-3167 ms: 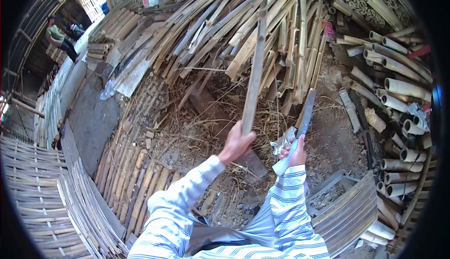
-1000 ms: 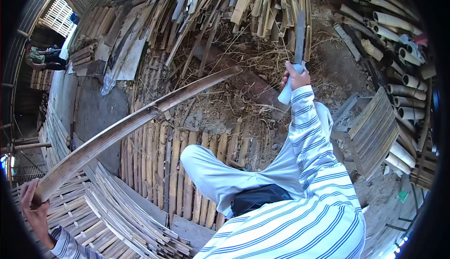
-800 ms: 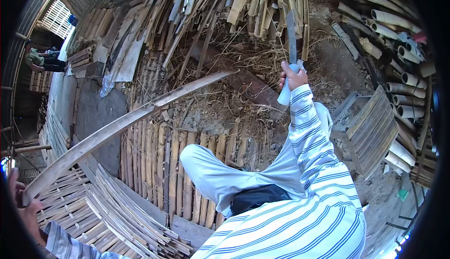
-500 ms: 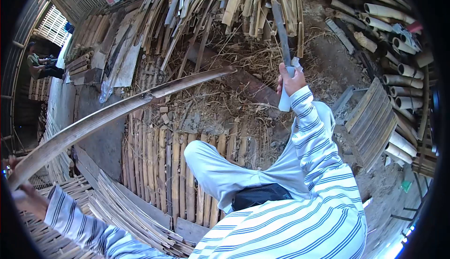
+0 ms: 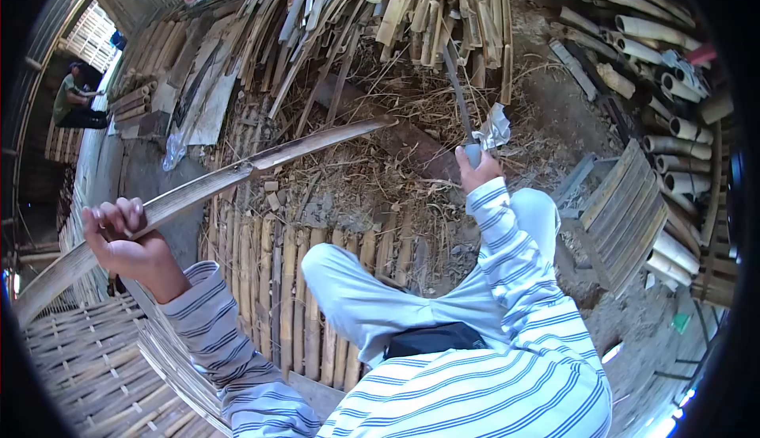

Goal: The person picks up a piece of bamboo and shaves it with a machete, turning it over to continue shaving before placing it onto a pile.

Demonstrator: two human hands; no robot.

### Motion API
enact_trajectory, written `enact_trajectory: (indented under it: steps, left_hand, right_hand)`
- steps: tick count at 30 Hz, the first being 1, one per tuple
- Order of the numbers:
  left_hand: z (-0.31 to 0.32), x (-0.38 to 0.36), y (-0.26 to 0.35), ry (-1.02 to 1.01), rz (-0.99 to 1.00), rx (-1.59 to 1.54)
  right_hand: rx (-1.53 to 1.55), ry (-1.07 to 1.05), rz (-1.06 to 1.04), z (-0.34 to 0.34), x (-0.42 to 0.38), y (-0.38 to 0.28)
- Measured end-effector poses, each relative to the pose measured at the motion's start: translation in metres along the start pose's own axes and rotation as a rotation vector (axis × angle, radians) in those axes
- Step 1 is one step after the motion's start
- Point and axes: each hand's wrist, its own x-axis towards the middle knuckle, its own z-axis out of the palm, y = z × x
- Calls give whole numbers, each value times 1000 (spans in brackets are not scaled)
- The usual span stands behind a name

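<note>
I see the left hand (image 5: 123,240) with its fingers curled tight around a long bamboo strip (image 5: 237,177), which runs past them both ways. My right hand (image 5: 475,170) is clenched on a knife (image 5: 457,93), blade rising above the fingers.

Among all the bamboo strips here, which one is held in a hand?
The long curved strip, gripped by the left hand; the others lie piled on the ground.

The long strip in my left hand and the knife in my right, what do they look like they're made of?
The strip looks like split bamboo: tan, dry, matte, with a node ridge. The knife blade looks like dull grey metal; its handle is hidden by the right hand.
</note>
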Motion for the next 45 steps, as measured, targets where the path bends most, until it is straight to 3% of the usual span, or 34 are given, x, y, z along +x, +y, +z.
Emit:
enact_trajectory:
  steps: [1, 2, 5, 9, 10, 14, 17, 21, 23, 24, 26, 28, 31, 32, 35, 37, 39, 45]
  left_hand:
    - [14, -7, 3, -139, -28, -93]
    - [35, -11, 2, 210, 54, -55]
    - [58, -13, 21, 129, 98, 13]
    - [85, -12, 24, 60, 128, 80]
    - [99, -17, 20, 127, 139, 148]
    - [90, -11, 32, -71, 154, 72]
    - [109, -14, 14, -54, 96, 148]
    - [138, -24, 3, 124, 230, 260]
    - [166, -36, -7, 297, 327, 342]
    - [135, -22, 3, 88, 231, 246]
    - [129, -19, 2, 32, 240, 207]
    - [124, -15, -1, 17, 240, 173]
    - [135, -20, -3, 115, 268, 281]
    - [143, -25, -5, 148, 283, 321]
    - [136, -24, 0, 110, 224, 239]
    - [138, -26, 0, 185, 218, 249]
    - [137, -21, -1, 203, 216, 236]
    - [129, -25, -1, 218, 224, 247]
  right_hand:
    - [-46, 9, 4, 5, 8, 7]
    - [-99, -61, 54, 7, 15, 15]
    - [-123, -55, -49, 13, 26, 31]
    - [-12, -178, -13, 34, 50, 63]
    - [9, -223, -21, 39, 55, 71]
    - [-50, -190, -62, 59, 57, 88]
    - [-70, -247, 42, 52, 63, 72]
    - [-134, -332, 56, 55, 61, 73]
    - [-127, -405, 67, 57, 52, 66]
    - [-111, -396, -10, 64, 47, 66]
    - [15, -319, -145, 66, 32, 42]
    - [242, -193, -330, 44, 18, -16]
    - [385, -314, -348, 28, 15, -67]
    - [368, -297, -369, 46, 16, -56]
    - [-247, -445, -52, 120, 19, 24]
    - [-306, -264, 134, 201, 40, 150]
    - [-279, -432, 198, 168, 53, 126]
    - [-121, -483, -46, 140, 39, 72]
